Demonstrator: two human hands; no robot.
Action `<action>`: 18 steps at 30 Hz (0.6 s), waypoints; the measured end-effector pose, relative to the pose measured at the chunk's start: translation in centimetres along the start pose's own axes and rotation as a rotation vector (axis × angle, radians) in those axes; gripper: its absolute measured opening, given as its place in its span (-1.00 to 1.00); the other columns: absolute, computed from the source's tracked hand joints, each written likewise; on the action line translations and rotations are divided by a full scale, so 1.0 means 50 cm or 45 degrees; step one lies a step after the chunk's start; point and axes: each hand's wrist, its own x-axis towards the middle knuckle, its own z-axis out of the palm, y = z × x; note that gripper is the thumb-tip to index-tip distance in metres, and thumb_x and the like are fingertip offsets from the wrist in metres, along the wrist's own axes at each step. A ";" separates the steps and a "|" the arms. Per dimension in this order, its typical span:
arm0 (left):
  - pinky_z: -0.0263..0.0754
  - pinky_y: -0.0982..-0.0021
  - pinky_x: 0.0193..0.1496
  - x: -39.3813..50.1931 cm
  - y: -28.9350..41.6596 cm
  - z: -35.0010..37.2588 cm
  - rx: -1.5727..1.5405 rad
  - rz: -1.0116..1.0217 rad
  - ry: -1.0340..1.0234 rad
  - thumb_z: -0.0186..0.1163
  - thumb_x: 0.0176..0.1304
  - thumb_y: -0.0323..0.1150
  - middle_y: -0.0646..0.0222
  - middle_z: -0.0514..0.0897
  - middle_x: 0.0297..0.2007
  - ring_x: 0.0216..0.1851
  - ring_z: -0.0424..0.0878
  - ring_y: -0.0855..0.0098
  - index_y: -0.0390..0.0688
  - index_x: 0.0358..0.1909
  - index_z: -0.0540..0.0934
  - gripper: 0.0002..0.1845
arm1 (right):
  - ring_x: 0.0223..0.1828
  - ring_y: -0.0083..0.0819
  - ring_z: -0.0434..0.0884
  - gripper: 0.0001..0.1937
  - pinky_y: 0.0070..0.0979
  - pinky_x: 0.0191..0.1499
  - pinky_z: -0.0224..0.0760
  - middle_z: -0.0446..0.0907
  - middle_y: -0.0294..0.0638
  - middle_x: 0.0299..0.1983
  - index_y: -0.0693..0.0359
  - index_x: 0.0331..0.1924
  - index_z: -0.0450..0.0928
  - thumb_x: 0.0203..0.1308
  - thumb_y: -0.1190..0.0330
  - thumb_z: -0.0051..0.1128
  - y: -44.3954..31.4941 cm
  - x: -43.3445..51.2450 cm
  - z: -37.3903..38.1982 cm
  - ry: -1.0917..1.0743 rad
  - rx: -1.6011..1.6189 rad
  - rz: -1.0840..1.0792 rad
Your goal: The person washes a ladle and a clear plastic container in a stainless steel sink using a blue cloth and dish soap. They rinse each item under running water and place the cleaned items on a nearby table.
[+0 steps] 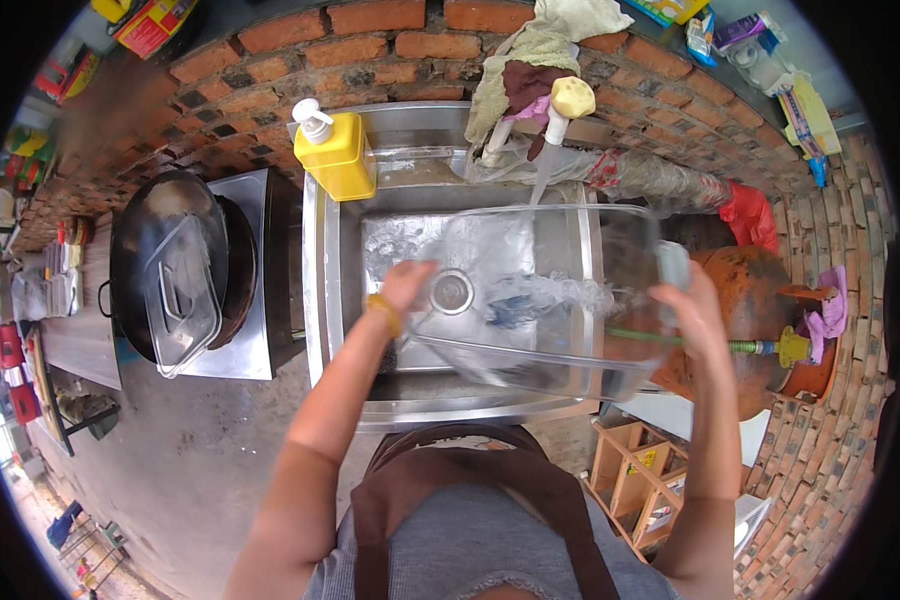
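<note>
A clear plastic container (540, 360) with water in it is tilted over the stainless steel sink (397, 390). My left hand (409, 289) is at its left side, over the basin, blurred by motion. At the right end, my right hand (686, 300) grips the container's rim. Water streams from the wrapped tap (560, 127) at the wall into the container. Through the clear plastic and beside it show the basin floor and the round drain (451, 292).
A yellow pump bottle (337, 157) stands on the sink's back left corner. Left of the sink, a black wok (172, 195) and a clear lid (195, 337) lie on a metal stand. An orange-brown gas cylinder (742, 277) and wooden rack (619, 457) are at the right.
</note>
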 end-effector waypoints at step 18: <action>0.30 0.52 -0.58 -0.100 0.100 -0.104 0.098 0.503 0.419 0.25 0.19 -0.32 0.43 0.58 -0.49 -0.55 0.45 0.64 -0.29 -0.20 0.49 -0.73 | -0.44 -0.63 0.45 -0.61 -0.61 -0.41 0.35 0.51 -0.34 -0.30 0.27 0.00 0.41 -0.01 0.51 0.07 0.133 0.099 0.178 0.015 0.384 -0.280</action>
